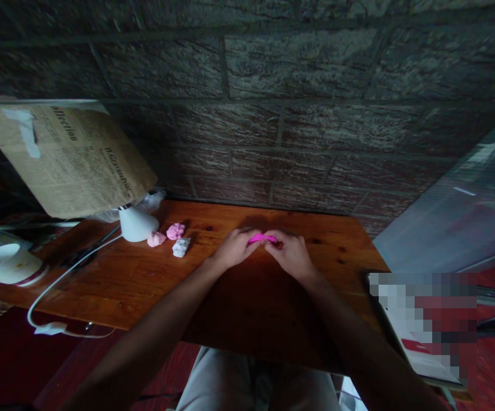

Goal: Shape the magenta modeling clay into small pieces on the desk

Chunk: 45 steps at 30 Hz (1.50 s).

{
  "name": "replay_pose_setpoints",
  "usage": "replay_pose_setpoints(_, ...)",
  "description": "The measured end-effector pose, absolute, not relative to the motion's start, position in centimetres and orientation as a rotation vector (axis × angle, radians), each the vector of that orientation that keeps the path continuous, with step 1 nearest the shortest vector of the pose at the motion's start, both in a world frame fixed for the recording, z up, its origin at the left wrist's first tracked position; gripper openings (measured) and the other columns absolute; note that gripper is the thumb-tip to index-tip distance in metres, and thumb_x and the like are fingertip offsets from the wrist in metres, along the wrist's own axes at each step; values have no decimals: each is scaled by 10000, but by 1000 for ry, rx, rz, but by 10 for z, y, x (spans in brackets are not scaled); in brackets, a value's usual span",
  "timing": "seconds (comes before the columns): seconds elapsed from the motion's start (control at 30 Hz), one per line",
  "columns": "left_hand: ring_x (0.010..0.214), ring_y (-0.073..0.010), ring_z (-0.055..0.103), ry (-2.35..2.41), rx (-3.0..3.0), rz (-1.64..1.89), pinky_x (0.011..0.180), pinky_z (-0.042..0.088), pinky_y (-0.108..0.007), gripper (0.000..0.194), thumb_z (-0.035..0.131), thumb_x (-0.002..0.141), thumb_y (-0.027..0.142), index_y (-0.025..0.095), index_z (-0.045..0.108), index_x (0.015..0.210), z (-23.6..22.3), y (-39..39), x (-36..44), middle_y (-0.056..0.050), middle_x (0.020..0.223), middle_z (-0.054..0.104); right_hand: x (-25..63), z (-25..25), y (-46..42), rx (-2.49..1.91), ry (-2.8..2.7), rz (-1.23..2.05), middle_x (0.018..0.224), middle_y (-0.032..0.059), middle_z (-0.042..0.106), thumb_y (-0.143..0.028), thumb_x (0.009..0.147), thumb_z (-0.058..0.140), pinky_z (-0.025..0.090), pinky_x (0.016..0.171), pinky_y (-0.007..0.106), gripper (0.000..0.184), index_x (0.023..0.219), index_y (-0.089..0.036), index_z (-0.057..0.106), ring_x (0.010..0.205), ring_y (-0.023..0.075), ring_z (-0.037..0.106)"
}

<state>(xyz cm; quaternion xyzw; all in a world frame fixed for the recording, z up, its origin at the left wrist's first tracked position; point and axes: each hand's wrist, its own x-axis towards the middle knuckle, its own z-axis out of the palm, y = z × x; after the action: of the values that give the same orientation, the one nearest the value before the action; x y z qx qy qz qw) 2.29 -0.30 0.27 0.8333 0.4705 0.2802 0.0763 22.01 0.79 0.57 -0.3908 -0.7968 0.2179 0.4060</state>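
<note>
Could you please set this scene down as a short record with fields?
Left hand: grip on the left end of a bright pink piece
Right hand: grip on its right end
Loose lumps: two pink lumps and one white lump, beside the lamp base
Lamp shade: covered in print
Cup: at the far left
Surface: wooden table
Background: dark block wall
</note>
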Motion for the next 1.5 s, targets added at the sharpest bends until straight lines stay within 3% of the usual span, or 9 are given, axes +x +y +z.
replay_pose_setpoints(0.17, 1006, -289, 719, 1508, 2463, 831, 895, 543, -387, 221, 553, 1004, 293, 194, 718, 1114, 2, -3, 22, -123, 1074, 768, 218, 8, 4, -969, -1904, 642, 866, 24, 807, -275, 827, 647, 553, 730, 323, 150, 895, -270, 781, 747, 213, 727)
replay_pose_setpoints(0.4, 958, -266, 740, 1696, 2405, 791, 864, 560, -353, 235, 582, 995, 323, 219, 729, 1147, 0, -2, 17, -109, 1057, 784, 215, 12, 5, -900, -1610, 911, 872, 36, 812, -348, 777, 730, 572, 785, 356, 130, 834, -247, 788, 786, 219, 726)
replay_pose_setpoints(0.67, 1119, -283, 723, 2030, 2230, 454, 954, 538, -354, 331, 506, 1029, 344, 221, 695, 1272, 20, -4, 8, -120, 1233, 760, 220, 29, 5, -838, -1242, 1333, 899, 39, 813, -512, 686, 873, 492, 619, 288, 412, 992, -247, 797, 651, 131, 603)
replay_pose_setpoints(0.83, 1167, -299, 711, 2235, 2103, 294, 969, 537, -379, 410, 384, 1065, 361, 257, 642, 1366, 30, -6, 2, -121, 1320, 724, 218, 24, 7, -860, -1226, 1476, 861, 52, 799, -611, 678, 858, 465, 620, 275, 452, 909, -225, 809, 654, 121, 604)
replay_pose_setpoints(0.93, 1168, -322, 710, 2323, 2049, 226, 948, 551, -396, 388, 388, 1053, 340, 260, 679, 1296, 32, -6, -2, -119, 1296, 727, 218, 21, 7, -847, -1224, 1501, 864, 43, 795, -606, 668, 870, 458, 621, 267, 439, 891, -233, 805, 653, 112, 598)
replay_pose_setpoints(1.1, 1185, -399, 693, 2460, 1862, 87, 943, 563, -484, 397, 411, 1014, 238, 124, 712, 1247, 38, -6, -11, -231, 1271, 705, 219, 18, 8, -836, -1212, 1544, 901, 37, 800, -546, 659, 900, 465, 632, 262, 397, 899, -245, 804, 662, 103, 602)
replay_pose_setpoints(1.2, 1222, -402, 668, 2461, 1867, 94, 975, 551, -496, 376, 465, 995, 244, 108, 716, 1240, 37, -6, -13, -245, 1297, 689, 219, 15, 9, -824, -1197, 1559, 918, 37, 802, -480, 663, 915, 488, 659, 278, 367, 929, -253, 807, 678, 109, 611)
replay_pose_setpoints(1.33, 1279, -360, 628, 2339, 2067, 338, 1074, 499, -484, 386, 538, 986, 277, 118, 677, 1310, 28, -2, -9, -213, 1328, 685, 218, 14, 9, -797, -1141, 1599, 906, 45, 802, -426, 631, 940, 535, 751, 319, 360, 914, -246, 811, 759, 143, 662)
replay_pose_setpoints(1.5, 1020, -253, 704, 1685, 2311, 1184, 984, 541, -407, 345, 599, 989, 338, 151, 707, 1258, 15, 2, -1, -121, 1052, 763, 218, 17, 9, -766, -1057, 1639, 938, 41, 812, -410, 582, 967, 550, 891, 353, 384, 897, -247, 818, 892, 178, 716)
